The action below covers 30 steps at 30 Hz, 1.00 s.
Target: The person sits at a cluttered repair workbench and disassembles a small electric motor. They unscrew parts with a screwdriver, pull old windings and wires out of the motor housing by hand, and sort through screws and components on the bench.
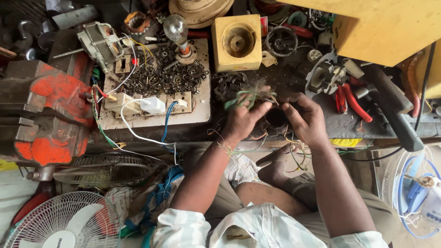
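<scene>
My left hand (242, 120) and my right hand (305, 118) are closed around a small dark round motor part (277, 117) at the front edge of a cluttered workbench (294, 78). Green and pale wires (248, 95) stick up from the part, above my left thumb. More thin wires (294, 154) dangle below my hands toward my raised foot (274, 167). Most of the part is hidden by my fingers.
An orange bench vise (46, 110) stands at left. A white board (156, 87) holds a light bulb (176, 30), switches and several washers. A yellow wooden block (236, 42), red-handled pliers (351, 98) and a hammer (392, 112) lie nearby. Fan guards (64, 222) sit below.
</scene>
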Available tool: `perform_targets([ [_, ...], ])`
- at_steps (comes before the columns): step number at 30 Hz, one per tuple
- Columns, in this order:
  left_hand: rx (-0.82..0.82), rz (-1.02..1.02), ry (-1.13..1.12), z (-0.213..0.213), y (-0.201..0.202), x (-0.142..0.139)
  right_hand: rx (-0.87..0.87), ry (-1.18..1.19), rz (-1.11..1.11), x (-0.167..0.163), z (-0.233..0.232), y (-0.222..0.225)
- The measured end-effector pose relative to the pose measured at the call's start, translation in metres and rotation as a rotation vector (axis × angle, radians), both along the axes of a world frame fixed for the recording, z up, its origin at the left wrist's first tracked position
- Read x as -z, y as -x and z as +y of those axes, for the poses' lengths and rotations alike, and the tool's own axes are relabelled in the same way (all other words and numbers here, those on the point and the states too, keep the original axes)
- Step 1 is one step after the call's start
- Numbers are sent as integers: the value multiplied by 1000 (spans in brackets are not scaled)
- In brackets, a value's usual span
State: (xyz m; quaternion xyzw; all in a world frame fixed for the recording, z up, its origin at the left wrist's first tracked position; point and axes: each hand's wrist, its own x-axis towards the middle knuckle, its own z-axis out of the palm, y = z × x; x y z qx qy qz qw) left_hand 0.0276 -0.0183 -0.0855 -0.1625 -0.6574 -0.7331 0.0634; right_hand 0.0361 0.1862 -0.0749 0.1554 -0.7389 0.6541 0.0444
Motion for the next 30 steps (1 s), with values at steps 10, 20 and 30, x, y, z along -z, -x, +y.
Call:
perform_targets([
  [10,10,-46,48,-4,-1,1,-33,8,26,2,1,0],
  [20,-77,77,149,2,2,-3,-70,-67,88,-7,3,-8],
  [30,6,27,49,2,-2,4,-78,-118,268,-20,-3,-12],
])
